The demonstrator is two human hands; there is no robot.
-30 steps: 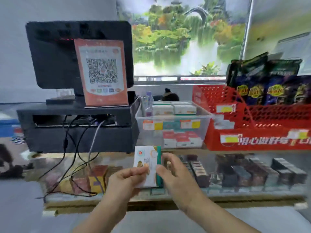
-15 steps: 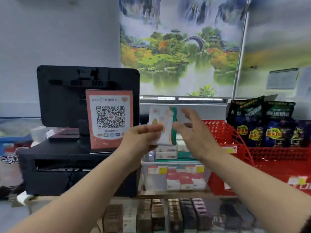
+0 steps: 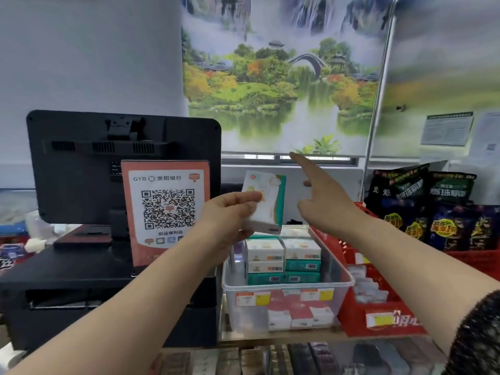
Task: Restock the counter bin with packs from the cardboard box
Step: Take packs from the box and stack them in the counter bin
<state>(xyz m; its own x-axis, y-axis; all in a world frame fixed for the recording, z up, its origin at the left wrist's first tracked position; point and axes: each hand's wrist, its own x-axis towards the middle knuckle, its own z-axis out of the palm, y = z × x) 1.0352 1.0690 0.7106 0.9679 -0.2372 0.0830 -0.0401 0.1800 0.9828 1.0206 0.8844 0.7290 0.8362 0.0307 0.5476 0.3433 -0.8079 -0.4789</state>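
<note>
Pack [image 3: 266, 204] pinched upright in left grip [image 3: 230, 212], thumb across its face, held above the rear of the counter bin [image 3: 284, 287]. Judged: lined up for lowering onto the stacked packs [image 3: 284, 255] already inside. Right grip [image 3: 322, 204] empty, fingers straight and spread, just beside the pack, probably out of the drop path. Cardboard box not in frame. Pack's lower-left corner is covered by fingers and its print is too blurred to read. Bin's lower rows partly masked by price labels [image 3: 254, 298].
</note>
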